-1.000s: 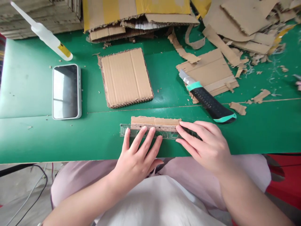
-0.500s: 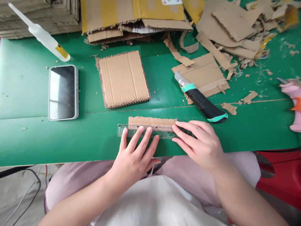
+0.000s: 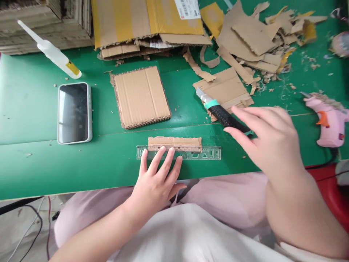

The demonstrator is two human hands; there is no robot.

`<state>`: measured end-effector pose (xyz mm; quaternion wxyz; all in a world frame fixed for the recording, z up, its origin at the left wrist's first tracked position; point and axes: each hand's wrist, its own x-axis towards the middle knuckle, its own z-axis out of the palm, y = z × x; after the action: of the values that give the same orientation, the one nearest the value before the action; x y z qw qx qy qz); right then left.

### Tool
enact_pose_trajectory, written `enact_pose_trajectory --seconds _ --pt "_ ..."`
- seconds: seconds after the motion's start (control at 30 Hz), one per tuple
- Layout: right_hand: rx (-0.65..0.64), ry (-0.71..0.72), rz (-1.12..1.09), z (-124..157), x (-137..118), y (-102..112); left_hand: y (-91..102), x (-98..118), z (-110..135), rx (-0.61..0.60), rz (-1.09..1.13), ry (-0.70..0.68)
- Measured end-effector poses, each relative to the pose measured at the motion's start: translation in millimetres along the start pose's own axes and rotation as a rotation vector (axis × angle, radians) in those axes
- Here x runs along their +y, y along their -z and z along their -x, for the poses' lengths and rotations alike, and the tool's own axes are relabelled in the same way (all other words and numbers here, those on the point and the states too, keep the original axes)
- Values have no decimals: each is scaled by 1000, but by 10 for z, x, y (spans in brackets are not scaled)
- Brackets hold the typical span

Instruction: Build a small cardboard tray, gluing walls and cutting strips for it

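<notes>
My left hand (image 3: 156, 178) lies flat with fingers spread on a clear plastic ruler (image 3: 207, 153), which rests along the near edge of a narrow cardboard strip (image 3: 174, 142) on the green table (image 3: 114, 160). My right hand (image 3: 268, 140) hovers open above the table, fingers stretched toward the black and teal utility knife (image 3: 222, 114). Its fingertips are over the knife's handle end, and it holds nothing.
A cardboard rectangle (image 3: 140, 96) lies behind the strip. A phone (image 3: 74, 112) and a white glue bottle (image 3: 53, 54) sit at the left. A pink hot glue gun (image 3: 328, 120) lies at the right. Cardboard scraps (image 3: 253, 40) and flattened boxes (image 3: 147, 22) fill the back.
My right hand has lifted off the ruler and moved right and away, over the knife. My left hand stays on the ruler. The view has shifted, showing the glue gun.
</notes>
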<state>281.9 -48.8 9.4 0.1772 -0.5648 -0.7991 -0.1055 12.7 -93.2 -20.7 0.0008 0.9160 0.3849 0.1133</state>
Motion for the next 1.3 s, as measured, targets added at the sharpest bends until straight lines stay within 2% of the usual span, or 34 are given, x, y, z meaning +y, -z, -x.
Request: enact_pose_trajectory --seconds 0.1,0.2,0.3,0.37,0.43,0.5,0.6,0.67,0.77,1.0,1.3 --pt "-222 -54 74 -118 76 -93 -4 2 8 -18 12 2" --pt "-335 -96 112 -170 47 -138 -12 5 17 -33 11 0" --pt "-340 -147 165 -181 -25 -14 -14 5 25 -54 -1 -6" --pt "-295 -214 189 -184 -70 134 -10 2 29 -71 -14 -11" --pt "-272 -233 131 -193 -114 274 -2 -2 32 -91 -22 -15" --pt "-324 -138 -16 -209 -167 356 9 -6 33 -108 -24 -14" --pt "-463 96 -224 -244 -282 337 20 -7 32 -124 -23 -12" --pt "-508 202 -250 -277 -373 257 20 -4 29 -128 -24 -11" --pt "-504 307 -175 -345 -489 134 14 0 25 -129 -27 -9" --pt "-457 409 -61 -455 -568 59 20 -13 22 -126 -24 -7" --pt "-476 418 -11 -430 -562 55 13 0 7 -107 -22 -4"
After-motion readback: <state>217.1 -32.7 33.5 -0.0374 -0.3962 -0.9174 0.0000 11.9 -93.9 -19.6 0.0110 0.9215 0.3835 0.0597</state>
